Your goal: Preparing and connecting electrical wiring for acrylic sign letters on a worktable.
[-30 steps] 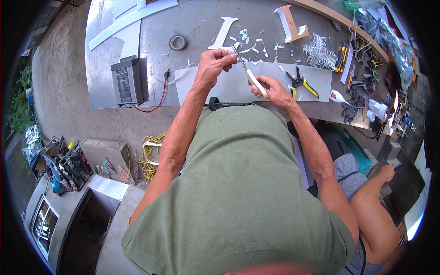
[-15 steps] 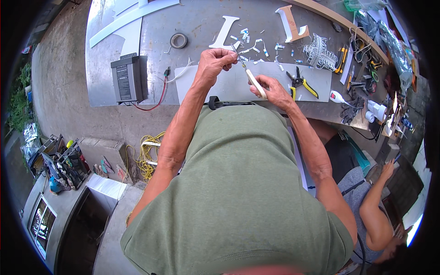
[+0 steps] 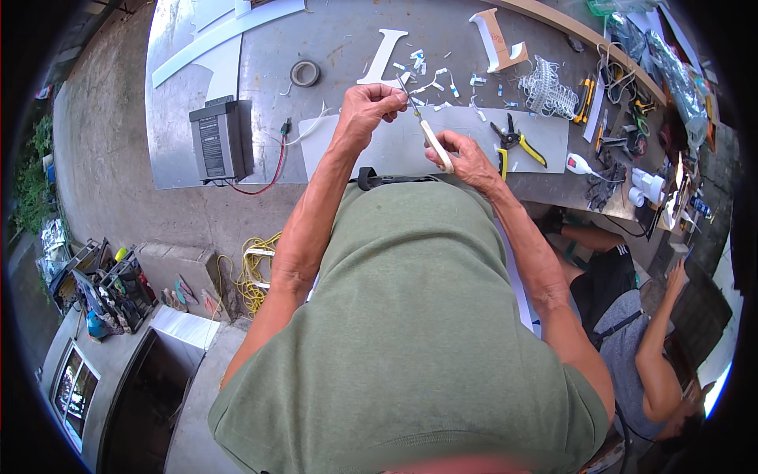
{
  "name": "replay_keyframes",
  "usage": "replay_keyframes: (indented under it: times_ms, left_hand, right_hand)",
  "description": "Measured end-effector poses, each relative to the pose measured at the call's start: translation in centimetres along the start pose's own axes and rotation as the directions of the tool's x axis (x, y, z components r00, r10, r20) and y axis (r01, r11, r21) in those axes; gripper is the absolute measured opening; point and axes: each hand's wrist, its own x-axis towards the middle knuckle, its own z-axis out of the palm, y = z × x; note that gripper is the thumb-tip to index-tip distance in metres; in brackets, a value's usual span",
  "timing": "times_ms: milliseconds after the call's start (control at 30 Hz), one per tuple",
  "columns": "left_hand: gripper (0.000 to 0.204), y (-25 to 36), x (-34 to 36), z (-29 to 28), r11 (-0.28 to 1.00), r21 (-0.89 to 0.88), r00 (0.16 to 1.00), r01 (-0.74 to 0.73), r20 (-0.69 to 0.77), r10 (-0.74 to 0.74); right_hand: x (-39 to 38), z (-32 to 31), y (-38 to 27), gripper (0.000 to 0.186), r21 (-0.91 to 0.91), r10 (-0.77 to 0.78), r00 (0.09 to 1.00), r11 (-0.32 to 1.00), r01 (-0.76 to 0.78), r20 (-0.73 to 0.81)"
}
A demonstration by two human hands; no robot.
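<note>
My right hand (image 3: 467,160) is closed round the handle of cream-handled scissors (image 3: 433,142), and their slim metal blades point up and left. Close to the blade tips, my left hand (image 3: 367,113) is pinched with thumb and forefinger together. What it pinches is too small to make out. Both hands are above a pale sheet (image 3: 332,150) at the table's near edge. Just beyond them lies a white letter-shaped piece (image 3: 385,55), with small white-and-blue LED modules (image 3: 440,83) on thin wires scattered beside it.
Yellow-black wire strippers (image 3: 521,144) lie right of my hands. A second letter piece (image 3: 496,43), a heap of white wired strips (image 3: 549,88) and a tape roll (image 3: 305,73) sit farther back. A grey power supply box (image 3: 217,142) stands left. Another person (image 3: 632,347) is at the lower right.
My hands and the scissors stay almost in the same place. The person at the right has shifted, with their legs and raised arm in a different position.
</note>
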Motion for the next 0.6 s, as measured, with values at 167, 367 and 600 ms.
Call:
replay_keyframes:
  times_ms: [167, 367, 600]
  left_hand:
    - [0.018, -0.2, -0.3, -0.4, 1.0, -0.029, 1.0, -0.005, 0.01, 0.006]
    - [0.011, -0.3, -4.5, -1.7, 0.459, 0.764, 0.785, -0.454, 0.099, 0.611]
    - [0.01, -6.8, -9.9, -6.8, 0.76, 0.642, 0.599, -0.102, -0.57, 0.562]
  right_hand:
    - [-0.3, 0.6, 0.3, 0.032, -0.05, -0.138, 0.98, 0.99, 0.132, -0.14]
    - [-2.9, -1.6, 3.1, 0.02, -0.584, -0.255, 0.858, 0.809, -0.064, -0.447]
    - [-6.2, -2.5, 6.2, 0.022, -0.775, -0.262, 0.847, 0.584, -0.241, -0.462]
